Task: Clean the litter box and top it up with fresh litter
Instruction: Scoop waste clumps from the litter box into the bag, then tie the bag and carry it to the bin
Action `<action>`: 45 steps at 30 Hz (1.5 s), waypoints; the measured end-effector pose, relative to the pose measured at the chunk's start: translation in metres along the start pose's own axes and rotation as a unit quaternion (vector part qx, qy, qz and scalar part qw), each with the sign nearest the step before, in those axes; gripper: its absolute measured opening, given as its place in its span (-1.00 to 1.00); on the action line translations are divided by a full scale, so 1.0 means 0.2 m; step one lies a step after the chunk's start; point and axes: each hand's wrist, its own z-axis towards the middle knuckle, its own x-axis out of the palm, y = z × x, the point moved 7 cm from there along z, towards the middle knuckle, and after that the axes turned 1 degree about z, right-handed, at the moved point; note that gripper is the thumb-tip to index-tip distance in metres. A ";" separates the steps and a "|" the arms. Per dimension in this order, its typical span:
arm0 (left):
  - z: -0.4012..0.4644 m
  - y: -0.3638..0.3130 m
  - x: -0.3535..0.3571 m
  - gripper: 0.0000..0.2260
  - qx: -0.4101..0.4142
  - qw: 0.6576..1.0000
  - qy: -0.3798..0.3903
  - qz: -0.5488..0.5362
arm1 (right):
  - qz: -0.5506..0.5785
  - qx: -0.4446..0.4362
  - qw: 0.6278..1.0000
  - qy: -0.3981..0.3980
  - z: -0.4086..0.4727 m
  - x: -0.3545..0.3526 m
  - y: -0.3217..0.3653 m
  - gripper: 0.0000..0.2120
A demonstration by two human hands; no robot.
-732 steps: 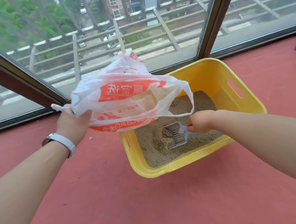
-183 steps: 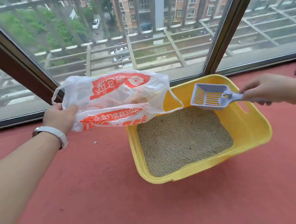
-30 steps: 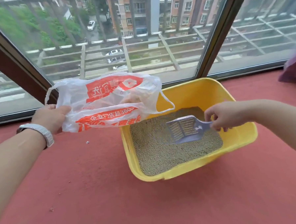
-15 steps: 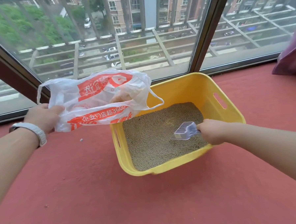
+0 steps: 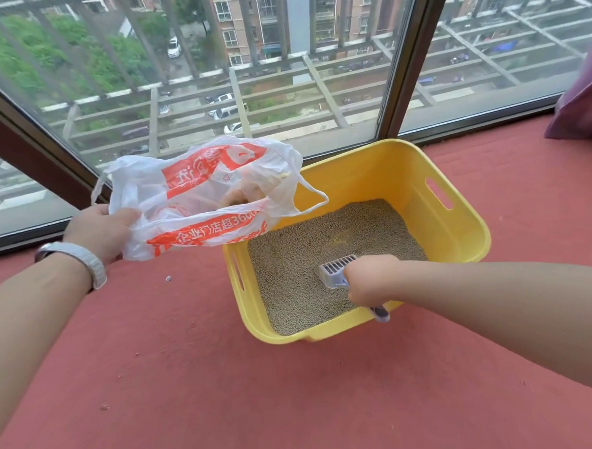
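Right hand clenched round the handle of the grey scoop, knuckles up; handle end pokes out below the fist over the near rim. Left hand grips the white-and-orange plastic bag by its edge, holding it up off the floor, mouth sagging toward the box.

Change: a second ago the scoop hung flat above the litter; half a second ago it tipped down; now its slotted head is dug into the litter near the front right of the yellow litter box. Bag barely moved, same spot over the box's far-left corner.

Meaning, as I read it: another sifting pass is starting, so cleaning isn't finished. No fresh litter container in view, top-up not begun. No clump visible on the surface. Something tan-brown shows through the bag's plastic, likely earlier waste.

Box sits on the red floor by the window. Small speck of debris on the floor left of the box.
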 end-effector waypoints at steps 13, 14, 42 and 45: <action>-0.19 -0.13 0.02 -0.73 0.009 1.000 0.016 -0.022 | 0.015 0.000 1.000 -0.003 0.03 0.07 0.01 -0.73; -0.20 -0.14 0.02 -0.74 0.009 1.000 0.017 -0.021 | 0.023 -0.004 1.000 -0.006 0.03 0.03 0.01 -0.75; -0.42 -0.55 -0.26 -0.90 0.158 0.979 -0.050 -0.119 | 0.554 -0.081 0.769 -0.309 -0.09 -0.91 -0.03 -0.86; -0.51 -0.62 -0.25 -0.91 0.132 0.986 -0.012 -0.102 | 0.570 -0.082 0.754 -0.318 -0.22 -1.02 0.02 -0.88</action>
